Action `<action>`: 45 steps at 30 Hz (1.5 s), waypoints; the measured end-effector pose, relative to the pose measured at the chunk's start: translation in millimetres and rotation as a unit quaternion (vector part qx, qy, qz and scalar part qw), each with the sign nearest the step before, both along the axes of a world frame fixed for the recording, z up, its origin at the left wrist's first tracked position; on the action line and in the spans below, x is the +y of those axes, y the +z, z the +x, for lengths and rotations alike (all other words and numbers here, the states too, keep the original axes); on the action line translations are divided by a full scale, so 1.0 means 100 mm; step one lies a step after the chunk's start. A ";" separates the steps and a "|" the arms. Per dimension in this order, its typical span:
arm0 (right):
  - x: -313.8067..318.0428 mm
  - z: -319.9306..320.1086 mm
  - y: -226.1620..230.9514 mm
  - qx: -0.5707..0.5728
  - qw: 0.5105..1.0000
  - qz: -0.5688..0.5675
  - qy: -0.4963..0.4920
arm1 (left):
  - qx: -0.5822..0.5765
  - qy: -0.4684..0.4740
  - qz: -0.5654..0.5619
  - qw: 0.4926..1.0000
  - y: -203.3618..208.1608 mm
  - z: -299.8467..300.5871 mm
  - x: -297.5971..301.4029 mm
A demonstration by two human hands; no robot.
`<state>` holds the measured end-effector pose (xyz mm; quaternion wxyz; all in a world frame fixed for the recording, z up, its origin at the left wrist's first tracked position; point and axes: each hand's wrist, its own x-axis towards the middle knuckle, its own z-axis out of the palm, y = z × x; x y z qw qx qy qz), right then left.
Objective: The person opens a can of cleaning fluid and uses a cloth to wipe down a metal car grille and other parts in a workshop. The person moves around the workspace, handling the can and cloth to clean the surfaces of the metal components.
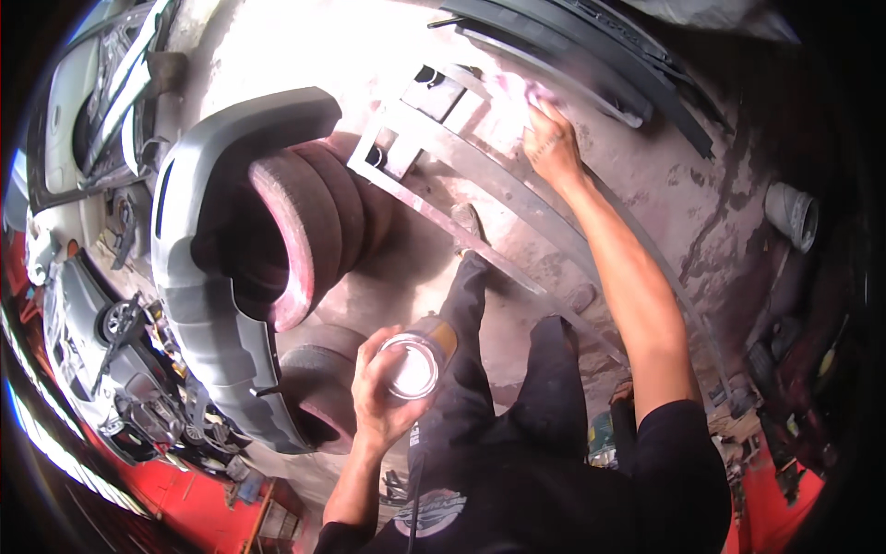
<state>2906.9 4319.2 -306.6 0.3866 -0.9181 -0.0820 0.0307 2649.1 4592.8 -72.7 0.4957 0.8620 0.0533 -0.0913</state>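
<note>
My left hand [374, 392] is wrapped round a small round container [412, 369], held in front of my body. Its round end facing up looks white, and its side looks amber; whether the white is a lid or its contents I cannot tell. Stretched far forward, my right hand [554, 148] grips a pale pinkish cloth [517, 103], partly washed out by glare. The cloth is over the far end of a long grey metal frame [489, 175], beside two dark-and-white box-like pieces [432, 92]. Whether it touches the frame is unclear.
A grey and black car bumper [198, 203] leans over stacked tyres [323, 203] on the left. Dark bumper-like panels [591, 46] lie at the far right. Cars [101, 314] and loose parts stand along the left. A pale cylindrical bucket [791, 217] lies at right.
</note>
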 end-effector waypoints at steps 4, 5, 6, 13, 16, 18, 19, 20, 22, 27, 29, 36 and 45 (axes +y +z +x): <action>0.79 0.85 -0.27 -0.116 0.979 -0.101 0.131 | 0.022 0.025 -0.013 0.999 -0.08 -0.11 0.19; 0.86 0.85 -0.37 -0.071 0.974 -0.123 0.175 | 0.029 0.032 -0.014 0.999 -0.07 -0.13 0.21; 0.86 0.82 -0.43 -0.081 0.970 -0.142 0.177 | 0.041 0.026 -0.015 0.999 -0.05 -0.15 0.26; 0.24 0.34 0.01 -0.029 0.941 -0.240 0.236 | 0.024 0.108 -0.063 0.992 0.02 -0.26 0.43; 1.06 0.57 0.47 -0.118 0.960 -0.127 0.219 | 0.016 0.134 -0.054 0.989 -0.06 -0.30 0.60; 1.68 0.69 0.14 -0.080 0.916 -0.260 0.296 | 0.018 0.132 -0.044 0.990 -0.05 -0.26 0.66; 1.70 0.60 -0.01 -0.027 0.909 -0.290 0.297 | 0.014 0.139 -0.050 0.989 -0.03 -0.24 0.66; 1.72 0.52 -0.16 0.024 0.899 -0.322 0.297 | 0.005 0.145 -0.056 0.988 -0.02 -0.22 0.67; 1.47 0.03 -0.11 -0.100 0.932 -0.228 0.265 | 0.008 0.173 -0.072 0.982 0.05 -0.33 0.70; -0.42 -1.49 0.03 -0.003 0.892 -0.300 0.337 | 0.017 0.180 -0.065 0.981 -0.01 -0.49 0.67; -1.16 -2.03 0.30 0.105 0.861 -0.358 0.346 | 0.019 0.173 -0.097 0.980 -0.04 -0.45 0.67; 1.03 -0.68 0.45 -0.029 0.964 -0.078 0.254 | -0.001 0.167 -0.060 0.984 0.02 -0.57 0.74; 1.05 -1.10 -0.22 -0.034 0.903 -0.138 0.406 | -0.025 0.217 -0.024 0.975 0.08 -0.85 0.70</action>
